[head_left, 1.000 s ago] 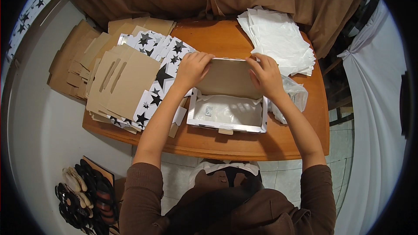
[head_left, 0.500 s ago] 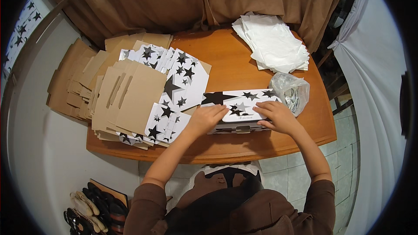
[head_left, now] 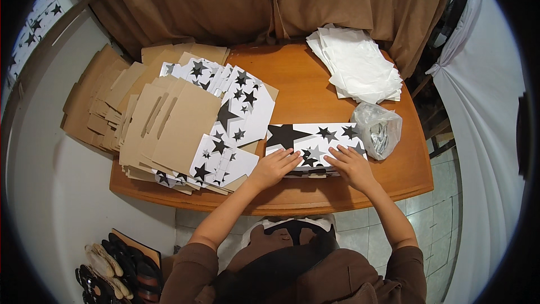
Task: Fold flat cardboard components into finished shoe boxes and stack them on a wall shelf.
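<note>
A white cardboard box (head_left: 315, 137) printed with black and grey stars stands on the table in front of me, its lid lying down over the top. My left hand (head_left: 275, 168) rests with fingers extended on the near left part of the lid. On the near right part lies my right hand (head_left: 351, 165), its fingers spread. Both palms hang toward the box's front edge, where part of the front wall shows. Touching or very close to the box's right end is a clear plastic bag (head_left: 378, 130) with small items inside that I cannot make out.
Flat unfolded boxes, brown side up (head_left: 174, 118) and star side up (head_left: 239, 110), are heaped on the table's left. White paper sheets (head_left: 360, 65) are piled at the far right. A brown curtain (head_left: 197, 5) hangs behind the wooden table (head_left: 281, 87). Shoes (head_left: 121, 270) lie lower left.
The lid's front edge, raised half a second ago, is now down against the box. Both hands have moved down with it and lie flatter on top. The view has shifted slightly.
</note>
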